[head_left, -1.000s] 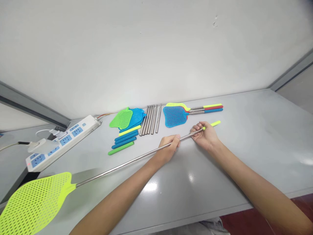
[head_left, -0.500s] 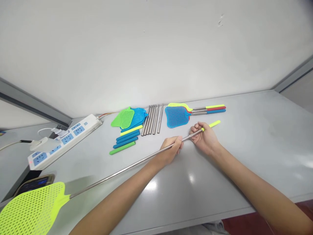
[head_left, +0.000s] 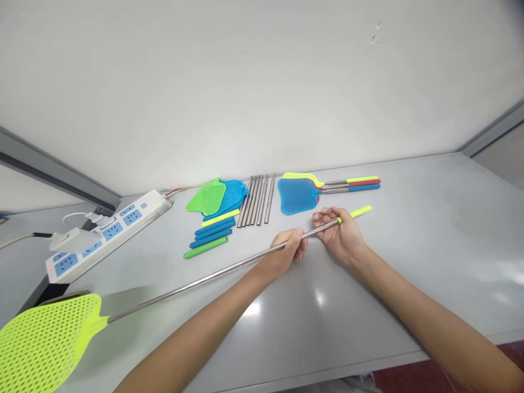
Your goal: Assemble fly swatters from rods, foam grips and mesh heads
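A long fly swatter (head_left: 196, 283) with a yellow-green mesh head and an extended metal rod slants across the desk. My left hand (head_left: 287, 249) is closed round its rod at mid-picture. At the yellow grip end, my right hand (head_left: 341, 234) holds it, palm partly up and fingers half curled, with the thumb against the grip. Part of the grip is hidden by that hand. The mesh head lies at the lower left, cut off by the picture edge. Behind my right hand is a stack of shortened fly swatters (head_left: 298, 196) in blue, red and yellow.
Several metal rods (head_left: 257, 202) lie side by side near the wall. Left of them are loose mesh heads (head_left: 207, 197) in green and blue, with coloured grip tubes (head_left: 213, 233) in front. A white power strip (head_left: 110, 234) with plugs and cables lies at the left.
The swatter's mesh head has shifted a little left and up, covering more of the dark device behind it. Both hands keep hold, and the right-hand fingers have opened slightly.
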`<state>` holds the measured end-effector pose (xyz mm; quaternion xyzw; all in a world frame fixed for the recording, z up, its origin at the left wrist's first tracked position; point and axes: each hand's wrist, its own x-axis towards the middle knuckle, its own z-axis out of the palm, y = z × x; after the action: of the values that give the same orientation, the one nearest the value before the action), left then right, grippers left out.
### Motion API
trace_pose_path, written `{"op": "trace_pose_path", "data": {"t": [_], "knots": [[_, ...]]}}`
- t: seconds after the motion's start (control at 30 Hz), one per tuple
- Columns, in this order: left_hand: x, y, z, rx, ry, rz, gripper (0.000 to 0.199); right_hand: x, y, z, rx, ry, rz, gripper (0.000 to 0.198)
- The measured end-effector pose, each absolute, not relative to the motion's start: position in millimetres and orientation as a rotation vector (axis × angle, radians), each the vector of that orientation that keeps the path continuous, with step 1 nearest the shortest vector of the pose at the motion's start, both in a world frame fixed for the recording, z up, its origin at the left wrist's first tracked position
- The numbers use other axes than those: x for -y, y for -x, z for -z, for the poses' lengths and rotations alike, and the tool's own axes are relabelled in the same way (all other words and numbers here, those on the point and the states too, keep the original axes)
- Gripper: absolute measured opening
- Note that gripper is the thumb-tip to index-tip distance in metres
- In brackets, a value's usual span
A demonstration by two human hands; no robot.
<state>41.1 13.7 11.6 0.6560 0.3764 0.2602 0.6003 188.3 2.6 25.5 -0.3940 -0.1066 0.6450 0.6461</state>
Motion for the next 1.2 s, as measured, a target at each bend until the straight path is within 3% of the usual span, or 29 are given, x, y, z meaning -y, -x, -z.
{"op": "trace_pose_path", "data": {"t": [1.2], "knots": [[-12.8, -40.2, -9.5, -0.822, -1.493, -0.648, 0.049, 11.7, -168.8, -24.2, 0.415, 0.803, -1.54, 0.025]]}}
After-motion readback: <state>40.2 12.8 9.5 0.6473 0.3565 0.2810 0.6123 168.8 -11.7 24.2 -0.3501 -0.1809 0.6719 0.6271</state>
